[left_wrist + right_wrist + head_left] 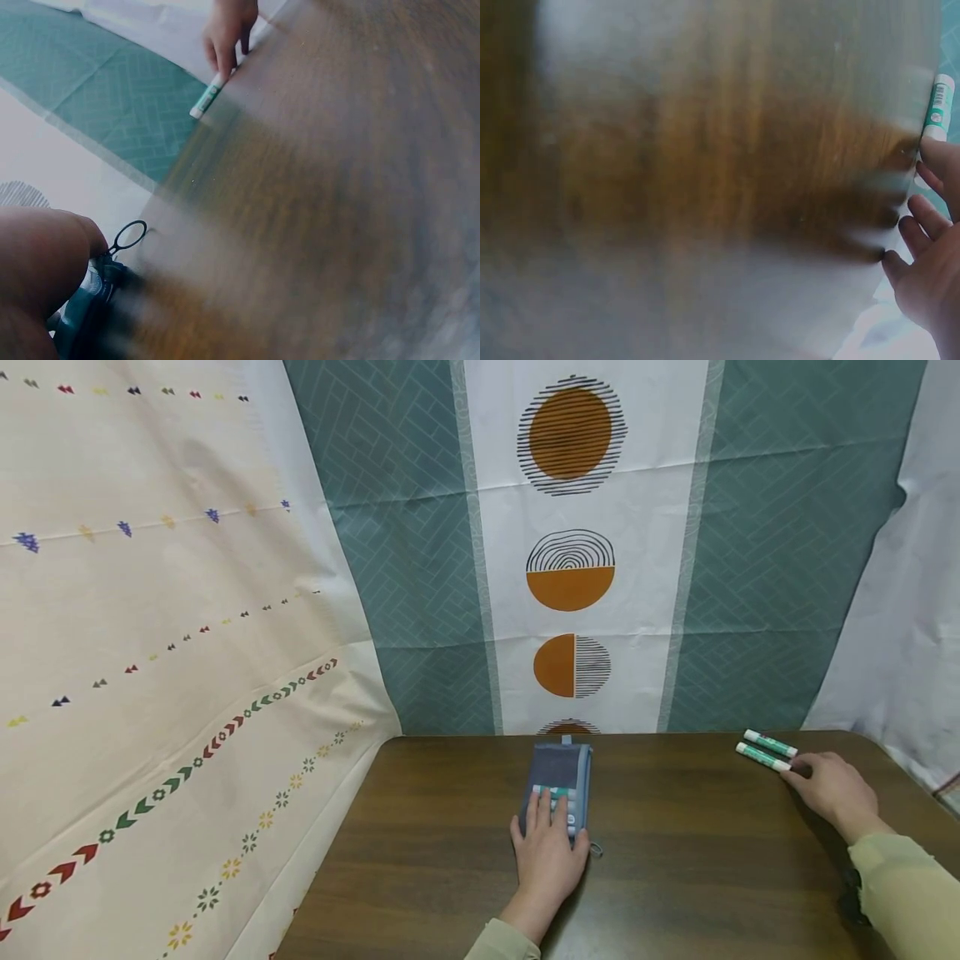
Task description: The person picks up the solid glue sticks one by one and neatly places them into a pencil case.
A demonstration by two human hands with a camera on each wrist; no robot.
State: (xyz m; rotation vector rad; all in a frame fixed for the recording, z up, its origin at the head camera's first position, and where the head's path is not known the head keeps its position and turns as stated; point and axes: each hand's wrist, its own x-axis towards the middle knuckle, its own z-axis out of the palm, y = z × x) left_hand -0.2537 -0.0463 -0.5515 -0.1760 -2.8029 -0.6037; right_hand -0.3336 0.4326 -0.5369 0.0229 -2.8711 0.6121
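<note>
On the table lies a blue-grey zip pouch, with white-and-green tubes showing at its lower half, partly covered by fingers. My left hand rests on that part, fingers stretched forward, thumb by the right edge. A small cord loop sticks out beside the thumb in the left wrist view. At the table's far right, my right hand pinches the near end of a white-and-green tube between thumb and forefinger. A second matching tube lies just behind it, roughly parallel.
The brown wooden table ends at a hanging green-and-white patterned cloth at the back. Cream patterned fabric hangs along the left side, and white fabric hangs at the right.
</note>
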